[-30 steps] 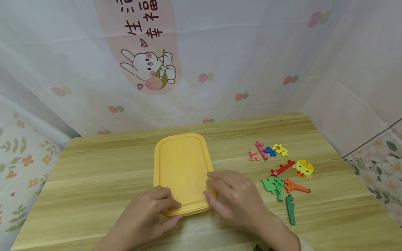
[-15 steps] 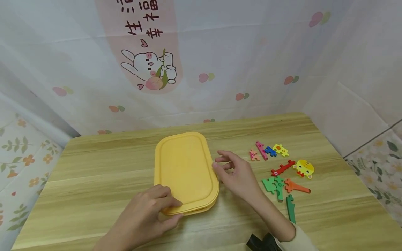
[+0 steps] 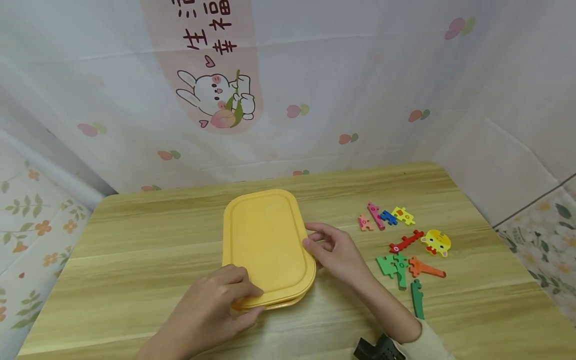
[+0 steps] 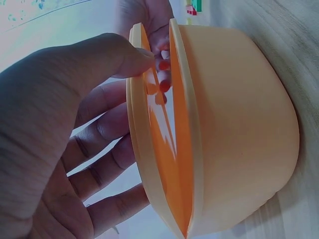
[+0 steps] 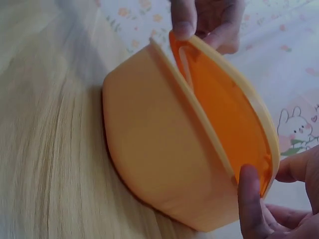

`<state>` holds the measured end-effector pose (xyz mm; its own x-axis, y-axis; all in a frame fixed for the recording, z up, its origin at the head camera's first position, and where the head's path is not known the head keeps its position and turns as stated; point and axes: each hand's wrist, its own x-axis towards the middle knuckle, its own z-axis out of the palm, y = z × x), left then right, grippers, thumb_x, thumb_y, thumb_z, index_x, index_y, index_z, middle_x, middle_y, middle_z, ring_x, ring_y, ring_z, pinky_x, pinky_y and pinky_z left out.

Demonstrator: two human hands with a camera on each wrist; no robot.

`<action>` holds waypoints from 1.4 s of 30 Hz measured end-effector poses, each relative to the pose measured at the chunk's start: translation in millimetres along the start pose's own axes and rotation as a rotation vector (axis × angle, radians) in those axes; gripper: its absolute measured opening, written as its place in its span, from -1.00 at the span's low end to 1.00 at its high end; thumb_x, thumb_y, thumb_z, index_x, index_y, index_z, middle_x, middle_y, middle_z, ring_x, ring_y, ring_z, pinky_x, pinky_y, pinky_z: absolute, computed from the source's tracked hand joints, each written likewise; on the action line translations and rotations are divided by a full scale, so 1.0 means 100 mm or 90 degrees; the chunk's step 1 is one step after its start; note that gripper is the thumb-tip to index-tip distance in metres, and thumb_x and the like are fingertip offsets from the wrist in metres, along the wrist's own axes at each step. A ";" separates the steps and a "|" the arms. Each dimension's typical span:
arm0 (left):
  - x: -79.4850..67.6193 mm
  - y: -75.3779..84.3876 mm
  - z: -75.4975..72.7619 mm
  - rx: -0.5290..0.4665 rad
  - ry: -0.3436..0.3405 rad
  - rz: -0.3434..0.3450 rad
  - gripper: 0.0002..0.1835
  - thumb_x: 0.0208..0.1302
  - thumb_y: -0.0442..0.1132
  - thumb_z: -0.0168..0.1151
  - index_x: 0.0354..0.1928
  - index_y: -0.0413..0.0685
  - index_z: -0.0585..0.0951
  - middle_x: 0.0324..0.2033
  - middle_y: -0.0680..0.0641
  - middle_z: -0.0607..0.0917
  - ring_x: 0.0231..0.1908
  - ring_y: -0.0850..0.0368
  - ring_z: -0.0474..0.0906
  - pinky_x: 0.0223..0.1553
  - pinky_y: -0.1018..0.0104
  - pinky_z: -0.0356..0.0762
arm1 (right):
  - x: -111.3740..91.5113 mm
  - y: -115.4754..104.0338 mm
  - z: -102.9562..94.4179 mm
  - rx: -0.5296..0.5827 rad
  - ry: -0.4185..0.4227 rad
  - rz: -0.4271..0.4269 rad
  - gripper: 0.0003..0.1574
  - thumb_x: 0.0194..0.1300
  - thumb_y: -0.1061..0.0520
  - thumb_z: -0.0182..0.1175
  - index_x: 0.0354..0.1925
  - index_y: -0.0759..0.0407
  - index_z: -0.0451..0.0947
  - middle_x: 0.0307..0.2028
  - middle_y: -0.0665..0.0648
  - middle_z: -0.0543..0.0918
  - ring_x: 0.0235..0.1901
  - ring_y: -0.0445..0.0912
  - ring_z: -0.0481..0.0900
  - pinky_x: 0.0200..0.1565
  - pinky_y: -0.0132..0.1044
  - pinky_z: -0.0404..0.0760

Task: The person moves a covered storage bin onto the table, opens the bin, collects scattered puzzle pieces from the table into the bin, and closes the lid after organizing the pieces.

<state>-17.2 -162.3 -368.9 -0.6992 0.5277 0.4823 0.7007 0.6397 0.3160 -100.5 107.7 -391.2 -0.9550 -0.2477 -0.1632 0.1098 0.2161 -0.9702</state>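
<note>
A yellow plastic lid (image 3: 267, 237) sits askew on a deep yellow box (image 5: 154, 139) that stands on the wooden table. At the near end a gap shows between lid and box rim, and both wrist views look into its orange inner side. My left hand (image 3: 213, 302) pinches the lid's near left edge, thumb under the rim and the other fingers on the top. My right hand (image 3: 339, 252) pinches the lid's right edge between bent fingers, one fingertip in the gap beside the box wall. The inside of the box is mostly hidden.
Right of the box lie several colourful puzzle pieces, among them a yellow animal head (image 3: 436, 243), a red piece (image 3: 406, 241), an orange piece (image 3: 426, 268) and a dark green piece (image 3: 417, 299). A black device (image 3: 380, 348) sits at my right wrist. A printed white cloth (image 3: 315, 75) hangs behind the table.
My right hand has come off the lid's near right corner, drawn away, then returned to grip the right edge farther up. The gap at the near right has widened; my left hand keeps its place.
</note>
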 end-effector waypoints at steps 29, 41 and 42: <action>0.02 -0.22 -0.01 -0.061 0.112 -0.287 -0.52 0.31 -0.24 0.51 0.23 -0.13 0.61 0.09 -0.08 0.69 -0.04 0.04 0.62 -0.11 0.24 0.73 | 0.02 0.03 -0.02 0.120 -0.057 0.064 -0.23 0.50 0.25 0.27 0.56 0.05 0.30 0.13 0.31 0.69 -0.29 -0.11 0.76 -0.43 -0.42 0.69; 0.01 -0.40 -0.05 -0.330 0.075 -0.450 -0.27 0.52 -0.18 0.30 0.58 -0.24 0.25 0.43 -0.32 0.50 0.26 -0.22 0.63 0.11 0.62 0.58 | 0.00 0.00 -0.04 0.152 -0.074 0.029 -0.19 0.50 0.23 0.26 0.59 0.12 0.23 0.19 0.37 0.65 -0.30 -0.14 0.79 -0.42 -0.44 0.70; 0.01 -0.41 -0.06 -0.336 0.072 -0.455 -0.27 0.53 -0.17 0.29 0.59 -0.24 0.24 0.44 -0.32 0.50 0.26 -0.21 0.62 0.11 0.62 0.58 | 0.00 -0.01 -0.05 0.152 -0.076 0.025 -0.19 0.50 0.22 0.27 0.59 0.13 0.23 0.18 0.37 0.64 -0.31 -0.14 0.78 -0.41 -0.44 0.70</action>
<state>-45.5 -190.9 -376.5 -0.9952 0.0261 0.0945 0.0963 0.4390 0.8933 -101.9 112.2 -389.9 -0.9110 -0.3557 -0.2085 0.2223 0.0020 -0.9750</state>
